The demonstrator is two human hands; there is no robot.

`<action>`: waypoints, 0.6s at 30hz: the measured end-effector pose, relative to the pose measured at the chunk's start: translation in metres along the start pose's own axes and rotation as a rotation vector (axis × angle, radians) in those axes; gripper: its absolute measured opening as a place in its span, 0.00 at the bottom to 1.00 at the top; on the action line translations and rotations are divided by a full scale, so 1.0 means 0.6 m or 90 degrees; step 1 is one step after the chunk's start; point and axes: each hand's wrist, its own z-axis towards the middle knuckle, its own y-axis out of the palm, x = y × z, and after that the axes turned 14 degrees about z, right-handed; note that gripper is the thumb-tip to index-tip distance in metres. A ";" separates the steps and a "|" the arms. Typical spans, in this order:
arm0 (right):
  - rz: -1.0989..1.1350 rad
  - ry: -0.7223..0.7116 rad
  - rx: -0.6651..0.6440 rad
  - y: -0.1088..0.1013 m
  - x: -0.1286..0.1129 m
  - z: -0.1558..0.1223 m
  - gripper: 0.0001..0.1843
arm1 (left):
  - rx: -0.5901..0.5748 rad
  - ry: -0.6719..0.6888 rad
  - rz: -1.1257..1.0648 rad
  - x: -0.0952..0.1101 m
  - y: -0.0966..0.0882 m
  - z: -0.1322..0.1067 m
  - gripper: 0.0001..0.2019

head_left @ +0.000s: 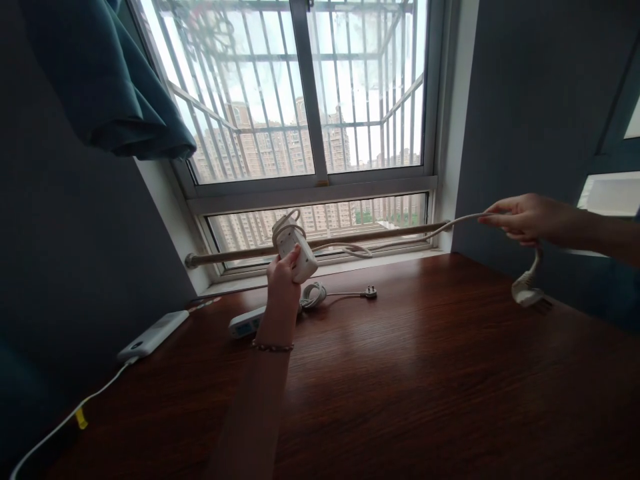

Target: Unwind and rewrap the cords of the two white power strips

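Observation:
My left hand (284, 275) is closed around a white power strip (303, 265), held up before the window. Part of its white cord (463, 219) loops round the strip's upper end. From there the cord droops and runs across to my right hand (523, 217), which pinches it between thumb and fingers. Below the right hand dangles the cord's plug (527, 295), slightly blurred. A second power strip (246, 323) lies on the table behind my left forearm, partly hidden. Its cord is coiled beside it, and its plug (371, 292) rests on the wood.
The dark reddish-brown table (400, 373) reaches to the windowsill. A metal rail (235, 255) crosses low in front of the barred window. On the left lies a white power bank (154, 335) with a cable and a yellow tag (81, 418). A blue curtain (115, 87) hangs upper left.

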 end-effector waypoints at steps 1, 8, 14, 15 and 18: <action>0.017 -0.014 0.015 0.009 -0.007 -0.002 0.37 | 0.017 0.022 0.007 -0.004 0.000 0.000 0.14; -0.604 -0.316 0.300 0.026 -0.014 -0.004 0.09 | 0.050 0.096 0.012 -0.009 -0.009 0.009 0.18; -0.868 -0.063 -0.022 0.050 0.028 0.009 0.11 | 0.036 0.074 -0.047 0.006 -0.007 0.002 0.13; -0.830 -0.012 -0.114 0.059 0.038 0.010 0.11 | 0.023 0.074 -0.051 0.009 -0.006 -0.001 0.12; -0.694 0.118 -0.344 0.088 0.060 0.005 0.05 | -0.011 0.083 -0.057 0.014 -0.004 -0.009 0.12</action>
